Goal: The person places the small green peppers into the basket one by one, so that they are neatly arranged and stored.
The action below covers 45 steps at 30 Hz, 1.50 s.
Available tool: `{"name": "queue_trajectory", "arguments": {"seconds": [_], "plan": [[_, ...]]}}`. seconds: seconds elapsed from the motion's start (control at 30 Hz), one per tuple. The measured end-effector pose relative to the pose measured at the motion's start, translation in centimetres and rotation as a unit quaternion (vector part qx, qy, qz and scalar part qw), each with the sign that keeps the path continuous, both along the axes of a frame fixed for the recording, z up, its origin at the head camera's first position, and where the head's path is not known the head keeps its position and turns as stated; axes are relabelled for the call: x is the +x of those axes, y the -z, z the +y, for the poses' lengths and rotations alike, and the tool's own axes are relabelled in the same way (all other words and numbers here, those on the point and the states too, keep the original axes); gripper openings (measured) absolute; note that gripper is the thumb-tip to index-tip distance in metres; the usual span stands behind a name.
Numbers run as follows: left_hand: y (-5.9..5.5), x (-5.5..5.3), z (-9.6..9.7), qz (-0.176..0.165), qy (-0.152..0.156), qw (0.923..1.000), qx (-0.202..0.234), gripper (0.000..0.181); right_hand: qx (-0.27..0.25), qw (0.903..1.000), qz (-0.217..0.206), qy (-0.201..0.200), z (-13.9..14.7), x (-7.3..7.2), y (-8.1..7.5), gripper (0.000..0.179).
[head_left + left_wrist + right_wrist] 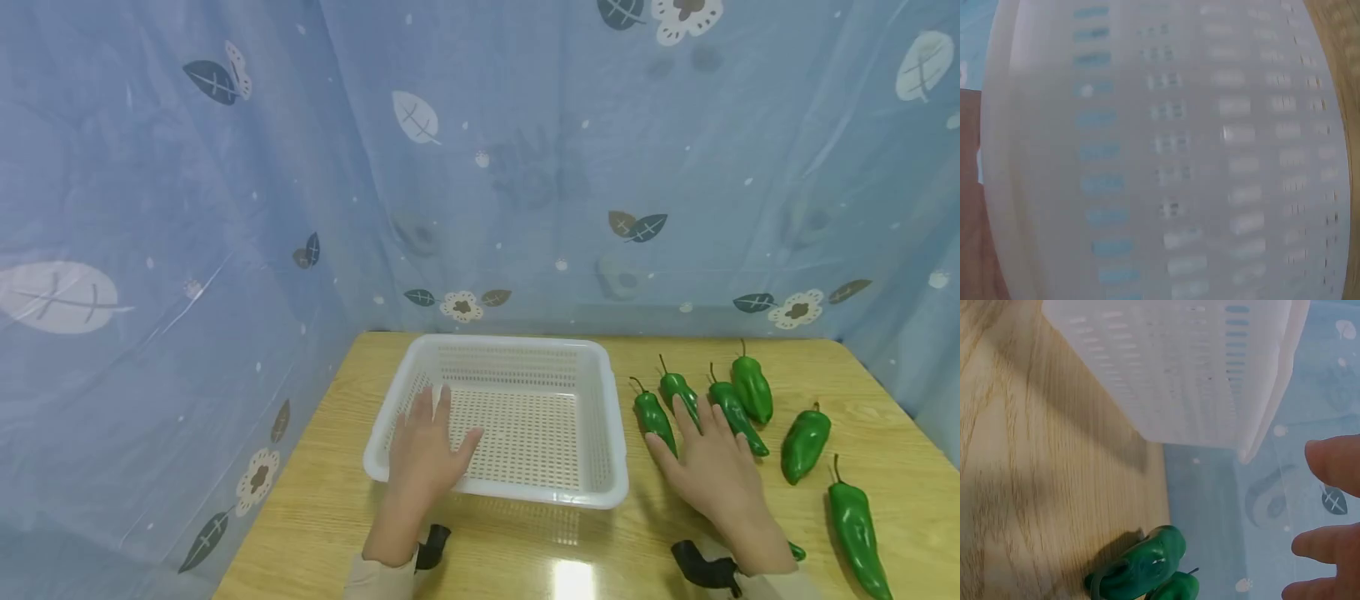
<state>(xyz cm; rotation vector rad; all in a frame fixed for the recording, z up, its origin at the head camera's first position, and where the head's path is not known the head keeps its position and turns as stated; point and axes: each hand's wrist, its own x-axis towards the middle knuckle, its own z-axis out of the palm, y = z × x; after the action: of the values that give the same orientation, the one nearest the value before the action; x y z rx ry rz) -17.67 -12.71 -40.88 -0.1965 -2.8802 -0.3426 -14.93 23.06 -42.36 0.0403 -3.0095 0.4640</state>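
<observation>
Fingers [442,408] straight and apart, a left hand [423,454] lies over a white rectangular plastic basket [517,437], a right hand [716,471] over glossy green peppers [752,393] beside it on the wood-grained bench [315,508].
A light grip round a pepper's body should serve best; the right wrist view catches the basket's slotted outer wall [1179,375], hidden from the head view.

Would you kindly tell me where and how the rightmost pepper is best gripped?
Grip the pepper across its thick end, just below the stem, probably with the right hand from above: it lies lengthwise, thick end far, tapering toward the near side, and table shows along both long sides.
</observation>
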Motion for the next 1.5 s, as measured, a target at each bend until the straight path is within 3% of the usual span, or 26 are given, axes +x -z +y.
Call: {"name": "queue_trajectory", "arguments": {"seconds": [0.2,0.33,0.53,0.73,1.1,1.33,1.5], "plan": [[0.2,-0.2,-1.9,0.045,-0.042,0.9976,0.031,0.073,0.002,0.9999,0.016,0.006,0.9,0.2,0.1,0.082],[0.4,-0.3,-3.4,0.053,-0.083,0.994,0.048,0.07,-0.007,0.9997,0.019,0.01,1.2,0.3,0.1,0.082],[0.4,-0.1,-5.2,0.026,-0.126,0.9887,0.078,0.067,-0.042,0.999,0.011,0.007,2.1,0.6,0.1,0.082],[0.5,-0.1,-6.9,-0.036,-0.146,0.9778,0.146,0.068,-0.068,0.9973,0.028,0.009,3.1,0.9,0.0,0.079],[1.4,-0.2,-8.0,-0.061,-0.137,0.9659,0.211,0.07,-0.107,0.9933,0.016,0.039,5.7,2.4,0.7,0.078],[1.8,-0.6,-8.0,-0.07,-0.119,0.9496,0.282,0.053,-0.11,0.9917,0.026,0.061,7.3,2.9,1.4,0.075],[1.8,-1.0,-8.3,-0.085,-0.118,0.9394,0.31,0.053,-0.117,0.9903,0.027,0.071,8.6,3.0,1.6,0.074]]}}
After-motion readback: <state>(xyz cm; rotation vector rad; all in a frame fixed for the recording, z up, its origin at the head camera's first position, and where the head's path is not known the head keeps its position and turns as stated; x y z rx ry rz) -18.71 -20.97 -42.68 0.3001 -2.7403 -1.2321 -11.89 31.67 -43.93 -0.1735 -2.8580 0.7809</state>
